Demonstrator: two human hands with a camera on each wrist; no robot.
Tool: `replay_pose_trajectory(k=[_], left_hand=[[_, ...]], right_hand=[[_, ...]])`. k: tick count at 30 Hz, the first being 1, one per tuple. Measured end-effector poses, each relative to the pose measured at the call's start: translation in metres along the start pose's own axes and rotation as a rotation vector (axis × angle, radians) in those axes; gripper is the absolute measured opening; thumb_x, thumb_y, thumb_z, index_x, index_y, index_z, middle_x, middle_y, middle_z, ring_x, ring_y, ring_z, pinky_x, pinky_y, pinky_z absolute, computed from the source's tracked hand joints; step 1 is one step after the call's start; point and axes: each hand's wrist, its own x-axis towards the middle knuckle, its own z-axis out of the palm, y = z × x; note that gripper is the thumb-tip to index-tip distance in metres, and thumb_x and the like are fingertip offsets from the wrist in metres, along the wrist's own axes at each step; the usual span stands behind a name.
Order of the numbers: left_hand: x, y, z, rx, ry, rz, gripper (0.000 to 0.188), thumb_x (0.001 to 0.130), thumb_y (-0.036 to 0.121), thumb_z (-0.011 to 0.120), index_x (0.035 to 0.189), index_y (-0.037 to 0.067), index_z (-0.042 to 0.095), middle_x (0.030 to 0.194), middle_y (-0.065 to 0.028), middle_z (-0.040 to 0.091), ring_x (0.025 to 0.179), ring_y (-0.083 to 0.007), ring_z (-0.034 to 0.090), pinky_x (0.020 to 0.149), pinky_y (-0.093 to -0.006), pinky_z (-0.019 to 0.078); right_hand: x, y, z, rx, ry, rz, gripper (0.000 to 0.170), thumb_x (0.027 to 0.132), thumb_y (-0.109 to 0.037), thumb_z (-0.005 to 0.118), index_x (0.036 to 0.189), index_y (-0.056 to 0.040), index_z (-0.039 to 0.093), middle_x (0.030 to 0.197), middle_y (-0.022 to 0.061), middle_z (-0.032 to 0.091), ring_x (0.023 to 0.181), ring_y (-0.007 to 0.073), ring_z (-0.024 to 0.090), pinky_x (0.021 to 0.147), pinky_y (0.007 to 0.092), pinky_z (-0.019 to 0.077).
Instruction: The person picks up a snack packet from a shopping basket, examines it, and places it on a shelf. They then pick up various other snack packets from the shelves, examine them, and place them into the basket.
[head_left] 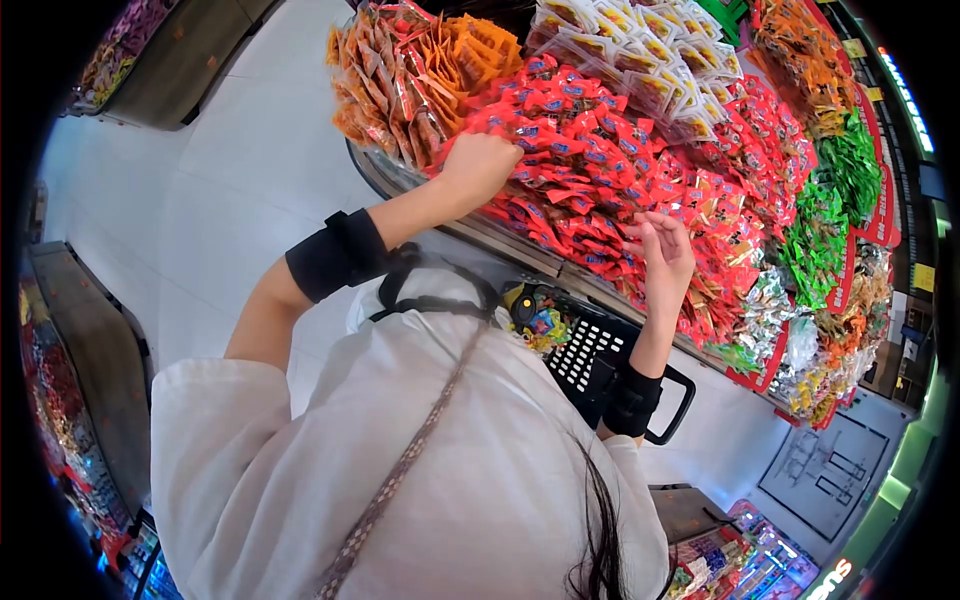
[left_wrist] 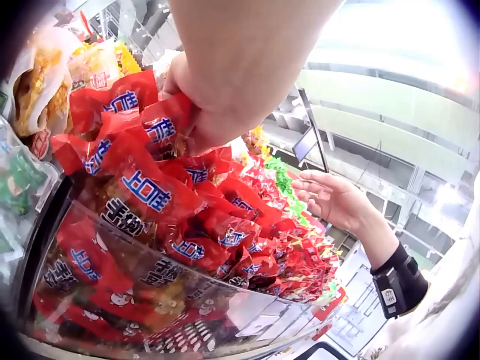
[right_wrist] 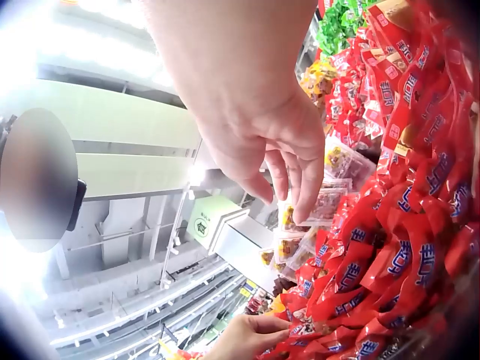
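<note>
Small red snack packets [head_left: 575,150] with blue and white lettering lie heaped in a display bin. My left hand [head_left: 478,170] is at the left part of this heap, its fingers curled. In the left wrist view it pinches a red snack packet [left_wrist: 166,124] by its end; the fingertips are partly hidden behind it. Over the right part of the heap hovers my right hand [head_left: 665,262], fingers loosely bent and nothing between them. The right wrist view shows those fingers [right_wrist: 304,184] hanging in front of white packets [right_wrist: 330,202].
Orange packets [head_left: 400,85] fill the bin's left end, white packets [head_left: 640,50] its far side. Green-wrapped sweets [head_left: 815,240] lie to the right. A black basket [head_left: 590,360] with colourful packets stands between my body and the bin's clear front wall [left_wrist: 150,300].
</note>
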Motion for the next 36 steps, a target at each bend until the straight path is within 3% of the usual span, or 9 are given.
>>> replay_pose_trajectory(k=[3, 6, 11, 20, 32, 36], left_hand=[[-0.001, 0.001, -0.003, 0.001, -0.049, -0.019, 0.012, 0.074, 0.017, 0.052, 0.067, 0.008, 0.055, 0.062, -0.0088, 0.057, 0.062, -0.0265, 0.058, 0.052, -0.0376, 0.0442], [-0.006, 0.006, -0.019, -0.038, -0.048, 0.006, 0.006, 0.068, 0.01, 0.053, 0.071, 0.008, 0.058, 0.068, -0.0093, 0.059, 0.065, -0.0265, 0.06, 0.055, -0.0383, 0.0464], [-0.011, 0.014, -0.05, -0.16, 0.052, -0.05, 0.015, 0.075, 0.019, 0.055, 0.084, 0.007, 0.056, 0.079, -0.0077, 0.059, 0.078, -0.0233, 0.058, 0.061, -0.0377, 0.0464], [-0.016, 0.023, -0.056, -0.206, 0.113, -0.081, 0.02, 0.076, 0.021, 0.059, 0.092, 0.009, 0.058, 0.082, -0.0069, 0.06, 0.073, -0.0233, 0.059, 0.059, -0.0338, 0.0471], [-0.012, 0.033, -0.046, -0.165, 0.184, -0.056, 0.02, 0.076, 0.023, 0.06, 0.091, 0.01, 0.059, 0.082, -0.0062, 0.06, 0.071, -0.0227, 0.059, 0.059, -0.0328, 0.0471], [-0.013, 0.041, -0.049, -0.163, 0.135, -0.116, 0.02, 0.076, 0.022, 0.06, 0.092, 0.01, 0.059, 0.082, -0.0062, 0.06, 0.072, -0.023, 0.059, 0.059, -0.0332, 0.0471]], right_hand=[[0.0, -0.002, -0.002, 0.0, 0.017, 0.005, 0.017, 0.085, -0.006, 0.05, 0.099, 0.0028, 0.049, 0.094, 0.013, 0.056, 0.078, 0.017, 0.058, 0.063, 0.0271, 0.0516], [-0.003, 0.0, -0.004, 0.065, 0.045, 0.003, 0.017, 0.085, -0.007, 0.049, 0.099, 0.0026, 0.049, 0.094, 0.0129, 0.056, 0.078, 0.0167, 0.057, 0.063, 0.027, 0.0513], [-0.009, 0.005, -0.01, 0.136, 0.046, 0.014, 0.019, 0.086, -0.007, 0.048, 0.102, 0.0034, 0.048, 0.098, 0.0137, 0.054, 0.082, 0.0181, 0.057, 0.069, 0.0301, 0.0516], [-0.015, 0.012, -0.019, 0.174, 0.04, 0.01, 0.019, 0.087, -0.007, 0.046, 0.104, 0.0025, 0.047, 0.1, 0.0133, 0.054, 0.085, 0.0188, 0.057, 0.071, 0.0307, 0.0513], [-0.015, 0.015, -0.031, 0.192, 0.011, 0.01, 0.019, 0.087, -0.006, 0.046, 0.104, 0.0019, 0.047, 0.1, 0.0129, 0.054, 0.085, 0.0183, 0.057, 0.071, 0.0307, 0.0513], [-0.016, 0.021, -0.034, 0.211, -0.017, 0.009, 0.019, 0.087, -0.006, 0.046, 0.103, 0.0018, 0.047, 0.099, 0.0126, 0.054, 0.084, 0.0181, 0.057, 0.071, 0.0308, 0.0514]])
